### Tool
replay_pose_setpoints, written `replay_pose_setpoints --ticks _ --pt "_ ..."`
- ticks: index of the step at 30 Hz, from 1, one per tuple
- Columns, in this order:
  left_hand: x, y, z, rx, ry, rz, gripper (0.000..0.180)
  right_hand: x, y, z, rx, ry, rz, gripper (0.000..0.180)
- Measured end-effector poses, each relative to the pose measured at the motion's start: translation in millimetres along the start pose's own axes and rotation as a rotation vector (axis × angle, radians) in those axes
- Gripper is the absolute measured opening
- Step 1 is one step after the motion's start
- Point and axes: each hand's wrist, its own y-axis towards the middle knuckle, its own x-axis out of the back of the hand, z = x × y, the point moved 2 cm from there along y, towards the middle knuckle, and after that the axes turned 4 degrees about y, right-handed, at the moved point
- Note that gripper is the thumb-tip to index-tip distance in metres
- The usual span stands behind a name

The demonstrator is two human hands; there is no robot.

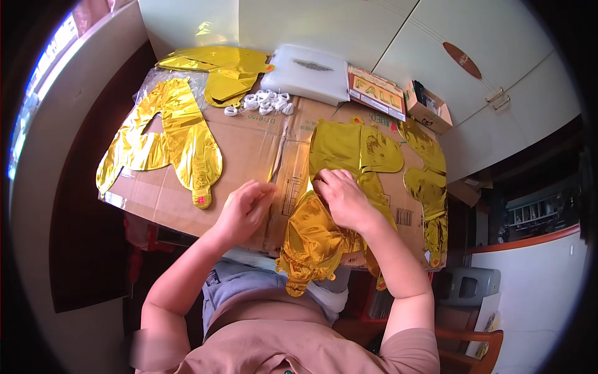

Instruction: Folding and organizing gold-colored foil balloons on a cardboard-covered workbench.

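A flattened brown cardboard sheet point(249, 149) covers the table in front of me. My right hand point(341, 198) presses down on a crumpled gold foil balloon point(314, 240) that hangs over the near edge of the cardboard. My left hand point(246, 209) rests with curled fingers on the cardboard just left of that balloon; whether it pinches anything is unclear. A flat gold letter-shaped balloon point(165, 140) lies at the left. More gold foil balloons point(364, 149) lie beyond my right hand.
Folded gold foil point(221, 71) sits at the far edge, beside a cluster of small white ribbon rolls point(265, 103), a white plastic packet point(311, 73), a printed card pack point(375, 92) and a small open box point(428, 107). White cabinet doors stand behind. A chair point(473, 343) is at lower right.
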Motion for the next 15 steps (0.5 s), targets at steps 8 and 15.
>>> replay_pose_setpoints --ticks 8,15 --pt "-10.6 22.8 -3.1 -0.285 0.254 -0.07 0.032 -0.4 9.0 -0.6 0.058 -0.006 -0.051 0.015" --pt "-13.7 14.4 2.7 -0.275 0.295 -0.056 0.032 13.0 22.5 -4.4 0.01 0.019 0.052 0.018"
